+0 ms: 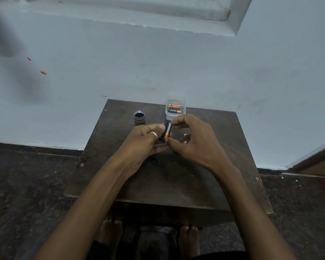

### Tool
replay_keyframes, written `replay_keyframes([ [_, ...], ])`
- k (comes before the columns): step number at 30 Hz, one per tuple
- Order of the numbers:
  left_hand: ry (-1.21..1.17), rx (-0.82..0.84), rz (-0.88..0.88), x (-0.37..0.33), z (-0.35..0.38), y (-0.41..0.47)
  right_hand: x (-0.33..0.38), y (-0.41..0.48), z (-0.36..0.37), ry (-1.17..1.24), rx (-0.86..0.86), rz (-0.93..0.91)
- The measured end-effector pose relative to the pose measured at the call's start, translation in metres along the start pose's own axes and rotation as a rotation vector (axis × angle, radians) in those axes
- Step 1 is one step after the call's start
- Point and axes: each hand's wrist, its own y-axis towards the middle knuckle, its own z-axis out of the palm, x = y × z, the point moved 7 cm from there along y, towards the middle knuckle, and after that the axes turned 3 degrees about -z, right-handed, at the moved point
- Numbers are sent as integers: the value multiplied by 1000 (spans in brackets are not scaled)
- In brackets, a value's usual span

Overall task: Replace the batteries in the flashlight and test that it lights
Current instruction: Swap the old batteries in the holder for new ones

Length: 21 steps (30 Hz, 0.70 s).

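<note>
Flashlight's dark metal tube stands upright, open end up, on the brown wooden surface. The left hand grips a black battery holder bearing an orange-and-black battery (two more lie in the clear plastic box behind), pinched by the right hand.

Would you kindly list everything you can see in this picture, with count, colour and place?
table: one, dark brown, against the wall
flashlight body: one, dark grey, upright, table's far left
plastic box: one, clear, table's far edge
spare batteries: two, orange-black, inside the plastic box
battery: one, orange-black, held over table's middle
battery holder: one, black, behind the battery
left hand: one, grips the battery holder
right hand: one, pinches the battery's ends
</note>
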Motion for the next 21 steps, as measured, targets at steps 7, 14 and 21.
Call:
replay_keyframes([
  [7, 54, -8, 19, 1, 0, 0, 12, -5, 3, -212, -13, -82],
  [14, 100, 0, 27, 1, 0, 0, 21, -7, 7, -352, 34, -128],
  [21, 122, -2, 17, 4, -3, 3, 23, -6, 6, -270, 44, -125],
])
